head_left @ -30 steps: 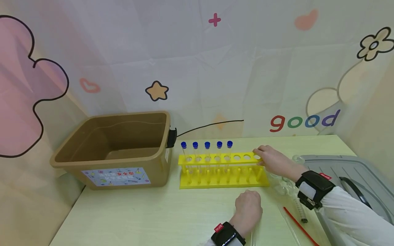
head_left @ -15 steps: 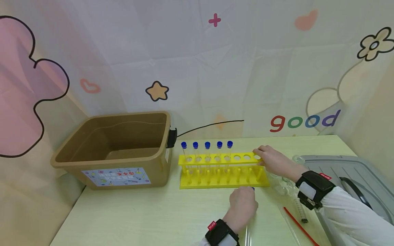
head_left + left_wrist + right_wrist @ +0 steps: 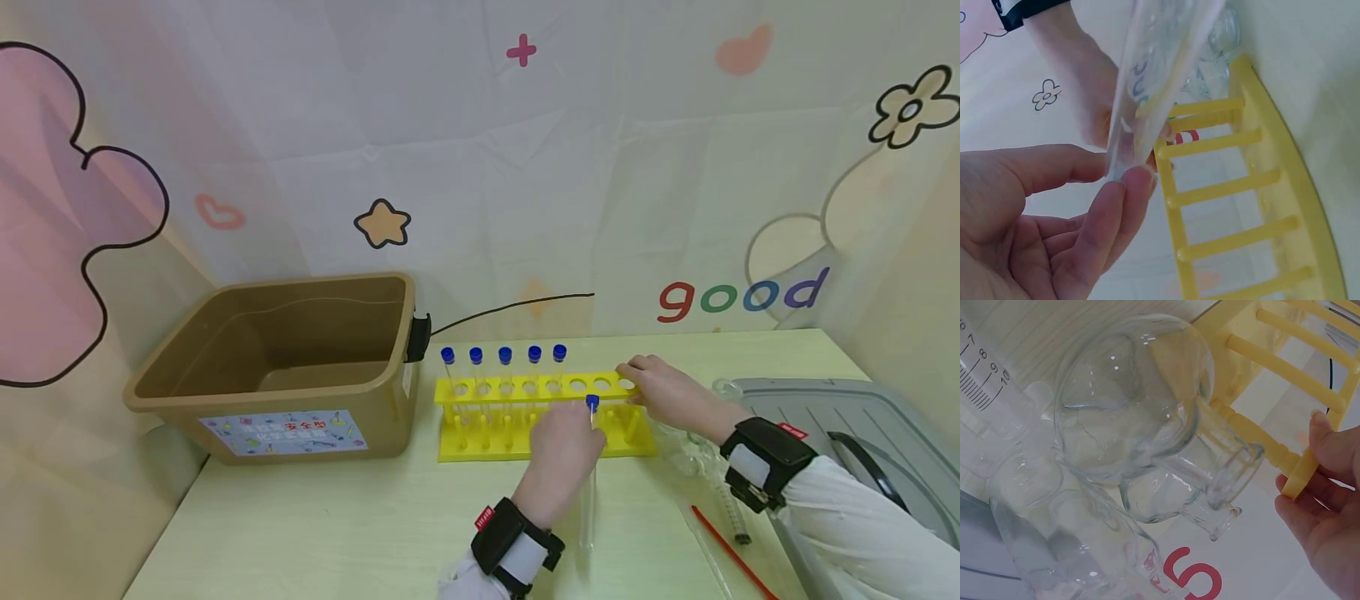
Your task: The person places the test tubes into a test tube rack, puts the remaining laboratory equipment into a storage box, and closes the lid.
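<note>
My left hand point(image 3: 564, 446) pinches a clear test tube point(image 3: 1147, 94) between thumb and fingers. The tube hangs upright in front of the rack, its blue cap point(image 3: 592, 401) level with the upper bar in the head view. My right hand point(image 3: 667, 390) grips the right end of the yellow test tube rack point(image 3: 472, 450), thumb on one side of the top plate and fingers on the other, as the right wrist view shows. Several blue-capped tubes point(image 3: 506, 357) stand in the left holes of the rack; the holes toward the right end hold no tubes.
A brown bin point(image 3: 300, 392) stands at the left. Right of the rack lie clear round glass flasks point(image 3: 1135, 394), a syringe point(image 3: 988, 381) and a red stick point(image 3: 731, 550). A grey lid point(image 3: 825, 400) with a black handle lies at the right, partly under my right arm.
My left hand has risen from the table's near side toward the rack, up and slightly left, carrying the tube, whose cap now shows. The right hand stays on the rack.
</note>
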The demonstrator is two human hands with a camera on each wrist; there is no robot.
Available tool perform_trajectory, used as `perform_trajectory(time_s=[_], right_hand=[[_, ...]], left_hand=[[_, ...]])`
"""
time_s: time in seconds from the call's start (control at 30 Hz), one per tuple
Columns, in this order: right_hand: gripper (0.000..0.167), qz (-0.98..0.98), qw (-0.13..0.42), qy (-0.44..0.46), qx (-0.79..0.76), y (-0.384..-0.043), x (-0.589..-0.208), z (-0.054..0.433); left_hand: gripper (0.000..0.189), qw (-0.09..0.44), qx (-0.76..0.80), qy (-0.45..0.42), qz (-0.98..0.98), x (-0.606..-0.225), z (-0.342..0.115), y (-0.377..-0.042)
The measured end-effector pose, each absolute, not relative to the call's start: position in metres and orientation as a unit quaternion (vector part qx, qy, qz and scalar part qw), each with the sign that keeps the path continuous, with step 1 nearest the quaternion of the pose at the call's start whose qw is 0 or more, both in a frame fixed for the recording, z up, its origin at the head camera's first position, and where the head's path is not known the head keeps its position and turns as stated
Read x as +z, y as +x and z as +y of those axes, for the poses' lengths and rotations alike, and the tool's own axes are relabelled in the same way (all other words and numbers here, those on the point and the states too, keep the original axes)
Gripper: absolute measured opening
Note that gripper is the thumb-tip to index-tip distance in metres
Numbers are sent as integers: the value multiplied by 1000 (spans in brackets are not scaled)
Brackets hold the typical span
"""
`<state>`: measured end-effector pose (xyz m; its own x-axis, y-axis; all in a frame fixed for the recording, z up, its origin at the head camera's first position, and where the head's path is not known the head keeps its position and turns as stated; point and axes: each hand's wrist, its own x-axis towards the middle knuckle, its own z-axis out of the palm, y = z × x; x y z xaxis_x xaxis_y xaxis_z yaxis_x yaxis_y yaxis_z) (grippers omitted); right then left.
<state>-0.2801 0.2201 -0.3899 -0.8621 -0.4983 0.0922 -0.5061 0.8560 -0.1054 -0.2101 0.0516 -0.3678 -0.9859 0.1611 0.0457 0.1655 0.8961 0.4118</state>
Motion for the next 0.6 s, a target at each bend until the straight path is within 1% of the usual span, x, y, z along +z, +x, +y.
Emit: perform_trajectory(time_s=[0.13, 0.37, 0.6], right_hand=[[43, -962, 36, 265, 61, -281, -391, 220], [42, -958, 47, 274, 64, -281, -391, 221], [43, -956, 57, 280, 67, -280, -391, 221]], left_hand=[[29, 43, -242, -96, -965, -359, 48, -214], [23, 104, -289, -111, -945, -345, 42, -221], [22, 206, -319, -150, -913, -336, 38, -226]])
